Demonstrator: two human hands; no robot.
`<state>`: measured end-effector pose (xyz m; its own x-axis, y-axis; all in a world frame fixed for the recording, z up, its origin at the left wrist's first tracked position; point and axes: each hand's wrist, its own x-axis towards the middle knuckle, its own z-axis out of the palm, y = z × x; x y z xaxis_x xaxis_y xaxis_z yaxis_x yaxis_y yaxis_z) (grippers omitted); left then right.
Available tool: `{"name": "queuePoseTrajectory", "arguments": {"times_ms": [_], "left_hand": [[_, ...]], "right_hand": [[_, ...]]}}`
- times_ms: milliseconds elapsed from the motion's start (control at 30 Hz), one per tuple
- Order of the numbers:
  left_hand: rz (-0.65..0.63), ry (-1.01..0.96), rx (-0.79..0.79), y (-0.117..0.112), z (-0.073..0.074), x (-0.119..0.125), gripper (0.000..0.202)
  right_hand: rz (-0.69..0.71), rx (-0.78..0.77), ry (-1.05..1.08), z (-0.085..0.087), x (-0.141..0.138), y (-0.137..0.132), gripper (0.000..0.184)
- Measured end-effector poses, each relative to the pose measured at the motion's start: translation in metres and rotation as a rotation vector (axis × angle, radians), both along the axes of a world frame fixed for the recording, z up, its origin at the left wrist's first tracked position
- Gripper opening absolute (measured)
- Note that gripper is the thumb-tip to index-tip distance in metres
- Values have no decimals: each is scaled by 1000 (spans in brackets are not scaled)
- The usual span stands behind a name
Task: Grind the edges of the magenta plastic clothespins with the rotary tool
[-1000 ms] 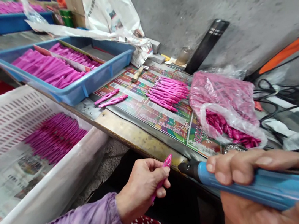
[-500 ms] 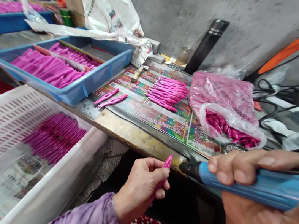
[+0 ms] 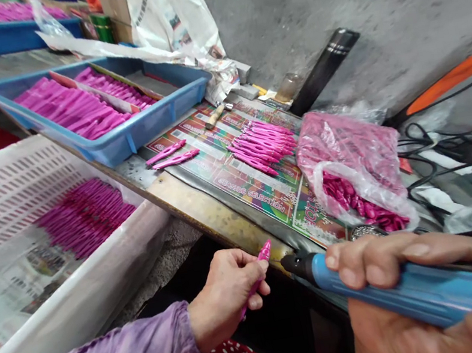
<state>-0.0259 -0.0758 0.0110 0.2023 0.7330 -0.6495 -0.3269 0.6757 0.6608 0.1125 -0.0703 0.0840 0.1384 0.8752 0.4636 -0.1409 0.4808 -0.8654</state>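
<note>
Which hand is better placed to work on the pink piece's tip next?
Probably the right hand: it grips the blue corded tool, black tip aimed toward the pink piece, which the left hand is holding.

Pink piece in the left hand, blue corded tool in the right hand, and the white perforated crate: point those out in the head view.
Pink plastic piece (image 3: 263, 254), head view, on its exposed upper end.
Blue corded tool (image 3: 421, 296), head view, on its blue handle.
White perforated crate (image 3: 13, 185), head view, on its slotted wall.
</note>
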Motion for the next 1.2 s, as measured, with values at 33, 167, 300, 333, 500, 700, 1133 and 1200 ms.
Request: {"name": "queuePoseTrajectory", "arguments": {"times_ms": [33,167,300,333,500,700,1133,1200], "left_hand": [[1,7,-5,0,0,0,18],[7,2,4,-1,-3,1,20],[8,-27,22,-1,-8,1,21],[6,-26,22,-1,-8,1,20],[1,-7,0,-1,-5,1,20],[20,-4,-27,1,-1,2,16],[33,-24,-39,0,2,4,27],[31,-27,-30,-1,2,4,27]], "right_hand": [[-3,-1,1,0,-1,0,39],[-13,-5,9,-2,-5,3,42],[-20,-15,11,-3,-5,4,44],[-16,-23,12,-3,-5,4,44],[44,-54,19,-2,-3,7,44],[80,-100,4,6,-15,16,41],[4,-85,-31,5,-22,20,50],[0,-89,-47,6,-20,18,51]]}}
